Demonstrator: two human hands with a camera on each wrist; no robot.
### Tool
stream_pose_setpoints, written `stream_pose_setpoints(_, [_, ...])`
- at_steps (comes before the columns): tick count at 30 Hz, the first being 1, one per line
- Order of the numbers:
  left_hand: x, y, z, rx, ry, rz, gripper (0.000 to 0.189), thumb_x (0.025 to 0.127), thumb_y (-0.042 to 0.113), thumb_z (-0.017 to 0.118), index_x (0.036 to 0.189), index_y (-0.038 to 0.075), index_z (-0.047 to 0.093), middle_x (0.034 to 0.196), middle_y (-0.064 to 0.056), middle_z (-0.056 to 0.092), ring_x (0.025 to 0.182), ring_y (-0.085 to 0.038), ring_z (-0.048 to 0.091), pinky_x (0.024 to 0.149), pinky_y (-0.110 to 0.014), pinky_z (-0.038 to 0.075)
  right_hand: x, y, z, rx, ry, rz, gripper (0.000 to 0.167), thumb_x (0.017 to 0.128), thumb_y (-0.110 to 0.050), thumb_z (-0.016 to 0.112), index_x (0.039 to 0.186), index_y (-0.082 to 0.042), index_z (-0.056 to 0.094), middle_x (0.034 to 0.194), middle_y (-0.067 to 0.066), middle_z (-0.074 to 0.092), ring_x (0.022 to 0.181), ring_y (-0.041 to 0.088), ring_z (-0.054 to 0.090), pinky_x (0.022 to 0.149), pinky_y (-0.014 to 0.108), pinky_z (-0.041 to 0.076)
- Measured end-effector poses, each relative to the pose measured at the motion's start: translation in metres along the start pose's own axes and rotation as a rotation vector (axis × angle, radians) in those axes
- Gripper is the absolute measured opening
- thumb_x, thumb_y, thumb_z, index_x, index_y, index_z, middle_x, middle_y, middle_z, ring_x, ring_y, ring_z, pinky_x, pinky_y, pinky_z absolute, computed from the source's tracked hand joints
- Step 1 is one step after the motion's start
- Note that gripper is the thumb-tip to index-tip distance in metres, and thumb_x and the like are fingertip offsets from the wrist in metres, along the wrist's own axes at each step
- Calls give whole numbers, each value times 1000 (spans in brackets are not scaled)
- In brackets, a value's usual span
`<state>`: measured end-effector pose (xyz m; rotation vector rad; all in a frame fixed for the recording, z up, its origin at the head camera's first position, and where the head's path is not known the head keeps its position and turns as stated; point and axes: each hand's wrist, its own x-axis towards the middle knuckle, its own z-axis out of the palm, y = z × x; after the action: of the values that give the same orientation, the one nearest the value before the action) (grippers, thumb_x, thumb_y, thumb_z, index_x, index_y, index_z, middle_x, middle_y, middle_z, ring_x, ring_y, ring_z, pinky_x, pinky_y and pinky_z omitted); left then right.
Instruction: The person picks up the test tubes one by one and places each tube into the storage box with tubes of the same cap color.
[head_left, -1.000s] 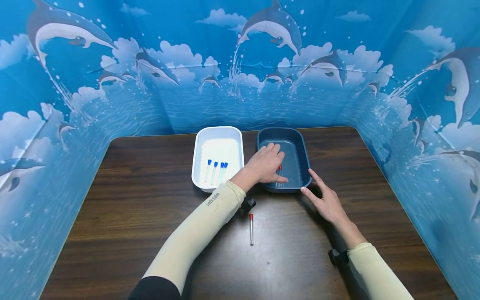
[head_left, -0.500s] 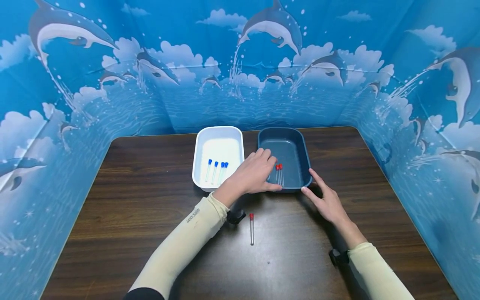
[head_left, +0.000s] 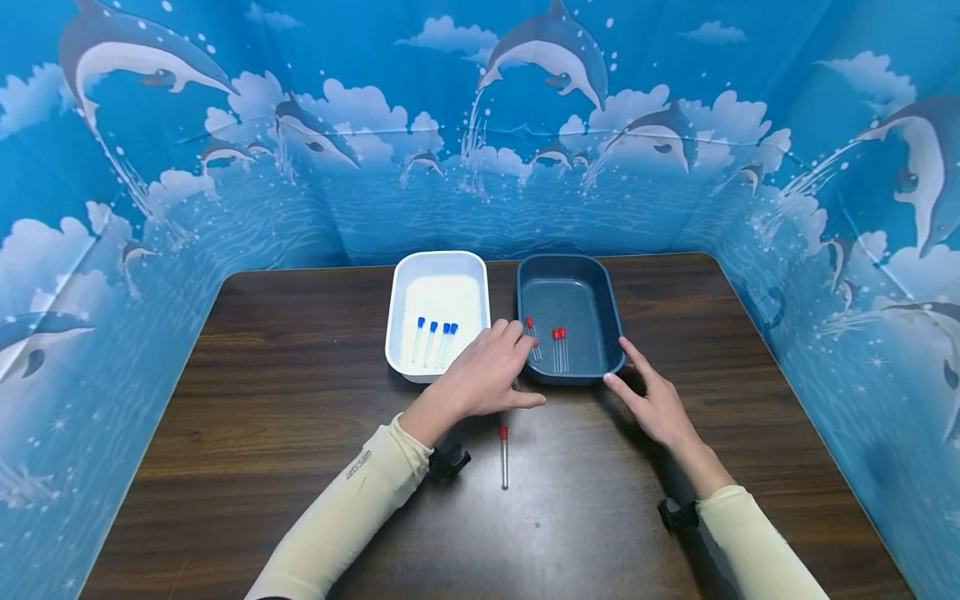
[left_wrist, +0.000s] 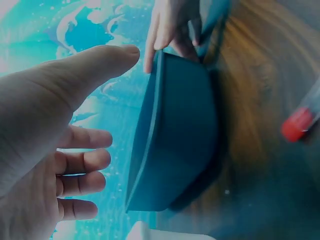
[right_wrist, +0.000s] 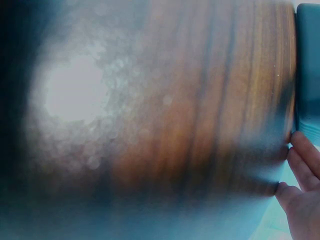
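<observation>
My left hand (head_left: pixel 480 375) hovers in front of the gap between the two trays, its thumb held apart from its fingers. In the left wrist view nothing lies between thumb and fingers. A red-capped test tube (head_left: pixel 505 458) lies on the table just nearer the body than this hand; its red cap (left_wrist: pixel 297 124) also shows in the left wrist view. With thumb and fingertips, my right hand (head_left: pixel 660 408) touches the front right corner of the dark blue tray (head_left: pixel 573 304). Inside that tray lie 3 red-capped test tubes (head_left: pixel 560 350), one leaning near the left wall.
Left of the dark tray stands a white tray (head_left: pixel 438 287) holding several blue-capped test tubes (head_left: pixel 432 343). Both trays sit near the far edge of the brown wooden table (head_left: pixel 300 358). A dolphin-print curtain (head_left: pixel 360 200) surrounds the table's back and sides.
My left hand has drawn back out of the dark tray, toward the body and left, uncovering the red-capped test tubes there. The right hand stays at the tray's corner.
</observation>
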<state>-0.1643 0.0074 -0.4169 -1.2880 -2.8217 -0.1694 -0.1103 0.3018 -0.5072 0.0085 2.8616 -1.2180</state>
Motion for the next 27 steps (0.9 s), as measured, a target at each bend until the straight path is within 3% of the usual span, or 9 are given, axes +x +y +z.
stream_pose_setpoints(11, [-30, 9, 21, -103, -2, 41, 76, 80, 66, 67, 127, 8, 59, 107, -2, 47, 92, -17, 39, 77, -31, 38, 1, 0, 0, -11, 5, 0, 73, 96, -56, 52, 157, -40, 16, 150, 21, 39, 135, 45, 36, 99, 70, 28])
stream_pose_setpoints(17, [-48, 11, 32, -168, -55, 46, 74, 81, 66, 67, 128, 11, 58, 107, 1, 48, 93, -15, 40, 78, -31, 38, 2, 0, 0, -10, -4, 12, 73, 96, -58, 52, 156, -41, 14, 153, 20, 34, 137, 45, 34, 100, 71, 26])
stream_pose_setpoints(22, [-63, 10, 41, -196, -105, 19, 76, 79, 68, 66, 130, 12, 58, 105, 2, 46, 92, -15, 38, 76, -30, 37, 1, 0, 1, -11, -7, 12, 73, 96, -57, 52, 156, -41, 14, 153, 20, 35, 136, 45, 34, 100, 71, 26])
stream_pose_setpoints(27, [-75, 10, 51, -187, -116, -4, 83, 75, 73, 66, 130, 12, 56, 109, 0, 46, 94, -15, 39, 77, -30, 38, 1, -1, 0, -10, -5, 12, 73, 96, -57, 52, 156, -41, 14, 153, 20, 35, 136, 45, 34, 100, 70, 27])
